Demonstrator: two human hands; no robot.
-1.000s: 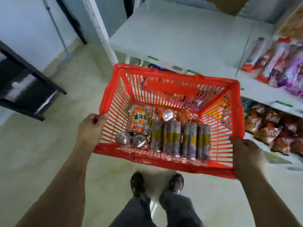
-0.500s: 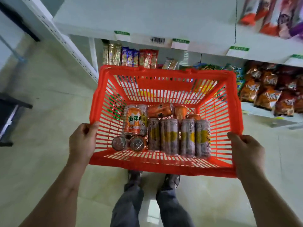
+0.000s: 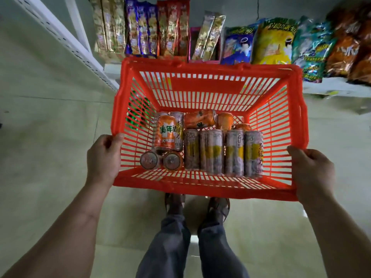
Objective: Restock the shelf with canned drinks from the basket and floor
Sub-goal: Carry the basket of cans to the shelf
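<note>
Basket: red plastic slatted basket (image 3: 208, 85), held over the floor, in front of the low snack shelf (image 3: 333, 90).
Left hand (image 3: 104, 157): fingers curled on left rim.
Right hand (image 3: 312, 173): fingers curled on right rim.
Cans: tall silver-and-yellow drink cans (image 3: 222, 152) lying flat inside, long way pointing toward shelf, a bit nearer right hand.

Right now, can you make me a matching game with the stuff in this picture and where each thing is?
Things:
1. left hand
2. right hand
3. cans
4. snack bags

Places:
A. lying inside the red basket
B. on the shelf behind the basket
C. gripping the basket's right rim
D. gripping the basket's left rim

Pairs: 1-D, 2-C, 3-A, 4-B
</note>
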